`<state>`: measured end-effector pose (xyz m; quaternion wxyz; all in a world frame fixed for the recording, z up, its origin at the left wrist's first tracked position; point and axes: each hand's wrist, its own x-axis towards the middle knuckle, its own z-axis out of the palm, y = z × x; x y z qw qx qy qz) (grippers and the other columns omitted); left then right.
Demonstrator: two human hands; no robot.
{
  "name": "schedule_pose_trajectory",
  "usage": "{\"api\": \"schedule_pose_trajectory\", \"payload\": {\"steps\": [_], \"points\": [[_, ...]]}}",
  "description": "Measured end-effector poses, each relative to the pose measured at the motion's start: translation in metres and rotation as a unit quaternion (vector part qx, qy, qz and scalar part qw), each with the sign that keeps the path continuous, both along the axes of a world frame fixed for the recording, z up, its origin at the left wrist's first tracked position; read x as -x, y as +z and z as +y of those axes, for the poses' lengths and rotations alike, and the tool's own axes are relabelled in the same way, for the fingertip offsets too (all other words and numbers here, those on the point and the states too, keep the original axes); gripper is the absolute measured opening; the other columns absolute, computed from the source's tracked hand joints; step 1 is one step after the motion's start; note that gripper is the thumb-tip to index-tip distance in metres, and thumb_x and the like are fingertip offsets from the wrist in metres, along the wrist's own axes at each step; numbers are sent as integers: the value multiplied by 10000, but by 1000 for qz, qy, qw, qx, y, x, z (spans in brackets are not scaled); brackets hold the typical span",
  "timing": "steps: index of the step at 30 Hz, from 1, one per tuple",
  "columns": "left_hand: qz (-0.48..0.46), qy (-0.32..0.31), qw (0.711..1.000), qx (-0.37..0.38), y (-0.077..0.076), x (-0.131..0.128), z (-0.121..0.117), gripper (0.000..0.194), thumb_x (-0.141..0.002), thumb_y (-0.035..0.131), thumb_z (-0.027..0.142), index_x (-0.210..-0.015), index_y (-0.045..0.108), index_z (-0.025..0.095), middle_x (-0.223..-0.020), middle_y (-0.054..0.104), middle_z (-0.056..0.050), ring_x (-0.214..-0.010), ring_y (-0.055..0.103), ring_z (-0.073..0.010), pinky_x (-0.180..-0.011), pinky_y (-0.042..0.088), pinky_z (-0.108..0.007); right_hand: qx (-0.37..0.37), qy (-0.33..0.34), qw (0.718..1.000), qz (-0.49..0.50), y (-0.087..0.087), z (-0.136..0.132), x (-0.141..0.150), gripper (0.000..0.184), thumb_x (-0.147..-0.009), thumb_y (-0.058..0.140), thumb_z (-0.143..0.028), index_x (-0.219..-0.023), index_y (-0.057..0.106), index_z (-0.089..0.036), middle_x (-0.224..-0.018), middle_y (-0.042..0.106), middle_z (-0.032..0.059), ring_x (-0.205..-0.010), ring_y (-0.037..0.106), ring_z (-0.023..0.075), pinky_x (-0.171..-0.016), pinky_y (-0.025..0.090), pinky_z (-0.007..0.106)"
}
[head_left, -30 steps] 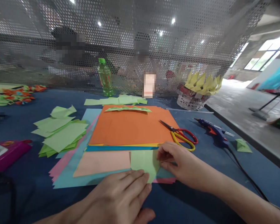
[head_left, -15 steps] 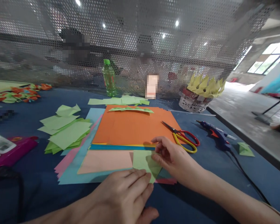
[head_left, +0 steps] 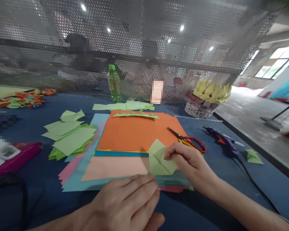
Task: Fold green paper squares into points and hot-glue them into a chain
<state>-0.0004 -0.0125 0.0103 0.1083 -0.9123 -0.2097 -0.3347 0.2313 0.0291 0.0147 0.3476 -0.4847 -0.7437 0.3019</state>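
Note:
In my right hand [head_left: 191, 160] a light green folded paper [head_left: 159, 160] is pinched by its right side, lifted over the sheets with creases showing. My left hand [head_left: 128, 200] lies with its fingers stretched out and side by side, the fingertips close to the paper's lower left corner; whether they touch it I cannot tell. Below both is a stack of coloured sheets, with orange paper [head_left: 127, 133] on top and a pale pink sheet [head_left: 118, 167] nearer me. Scissors [head_left: 189, 138] with red and yellow handles lie just beyond my right hand, partly hidden by it.
Loose green squares [head_left: 73, 139] are piled at left, beside a magenta device [head_left: 21, 157]. A green bottle [head_left: 114, 85] and green strips [head_left: 122, 105] stand before a perforated metal screen [head_left: 135, 38]. At right are a glue gun [head_left: 223, 141], a folded green piece [head_left: 254, 156] and a paper-decorated basket [head_left: 198, 106].
My right hand has taken hold of the green paper and raised it off the stack, slightly right and away from me. The left hand has barely moved, its fingers still stretched out.

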Motion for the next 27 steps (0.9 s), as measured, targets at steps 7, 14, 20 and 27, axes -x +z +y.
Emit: {"api": "schedule_pose_trajectory", "payload": {"steps": [7, 14, 20, 27], "points": [[-32, 49, 998, -34, -7, -1, 12, 211, -973, 546, 158, -1068, 724, 96, -1027, 762, -111, -972, 729, -241, -869, 611, -326, -7, -8, 1000, 0, -4, -7, 2, 360, -819, 471, -82, -1060, 702, -217, -882, 707, 3, -773, 640, 152, -701, 486, 255], [39, 107, 993, 11, -17, -3, 22, 370, -1057, 409, 295, -1150, 668, 48, -1141, 728, -181, -1014, 721, -295, -850, 627, -415, -41, 57, 995, -77, -16, -15, 7, 379, -832, 515, -38, -1081, 701, -256, -947, 739, -5, -833, 678, 152, -767, 505, 268], [56, 102, 991, 67, -18, -1, 24, 425, -1063, 389, 375, -1134, 684, 78, -1110, 739, -160, -995, 723, -290, -851, 625, -436, -49, 65, 986, -148, -11, -22, 8, 457, -816, 559, -36, -1202, 634, -269, -1054, 683, 37, -971, 644, 212, -848, 495, 352], [35, 75, 993, 89, -16, 1, 25, 402, -1066, 395, 360, -1085, 716, 118, -1093, 747, -121, -971, 730, -260, -845, 633, -412, -66, 68, 985, -143, -9, -10, 3, 228, -797, 709, -46, -883, 728, -257, -989, 584, 25, -928, 591, 186, -830, 480, 327]]}}
